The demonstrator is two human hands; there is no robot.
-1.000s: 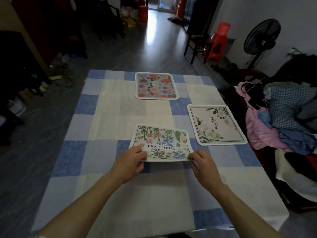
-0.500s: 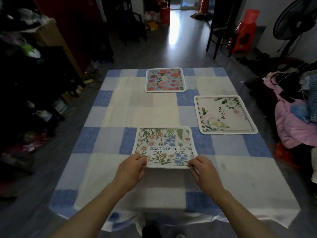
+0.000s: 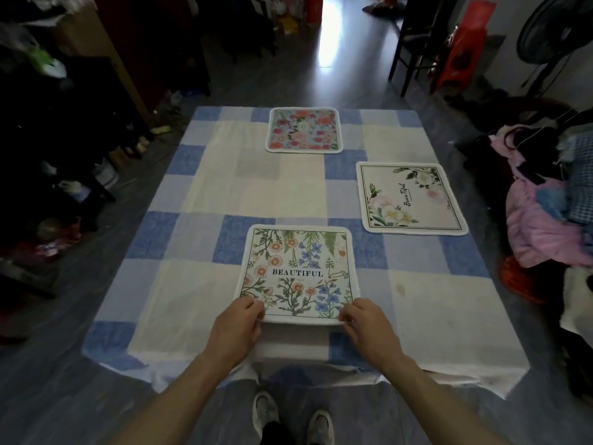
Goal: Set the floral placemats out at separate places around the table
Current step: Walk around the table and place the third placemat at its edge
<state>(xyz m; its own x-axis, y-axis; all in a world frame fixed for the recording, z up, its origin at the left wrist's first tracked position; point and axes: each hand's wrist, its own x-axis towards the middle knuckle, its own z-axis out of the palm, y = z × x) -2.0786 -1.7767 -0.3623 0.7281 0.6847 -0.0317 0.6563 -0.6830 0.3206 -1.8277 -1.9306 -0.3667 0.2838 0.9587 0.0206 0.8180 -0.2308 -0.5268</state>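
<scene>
You stood in a dim room over a grey floor (image 3: 346, 88) — daylight from a doorway (image 3: 340, 4) at the far end streaked it with glare. Before you sat a table (image 3: 205, 187) under a blue-and-cream checked cloth. On your right you had a heap of clothes (image 3: 545, 207), a fan (image 3: 552, 27), a red stool (image 3: 462, 53) and a dark chair (image 3: 414, 43) — on your left, dark clutter (image 3: 48, 130) beside a red cabinet (image 3: 141, 36).

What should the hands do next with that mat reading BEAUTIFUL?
Probably let go: the white-edged wildflower mat reading BEAUTIFUL already lies flat on the blue-and-cream checked tablecloth, apart from the other two, with the left hand and right hand pinching its near corners.
</scene>
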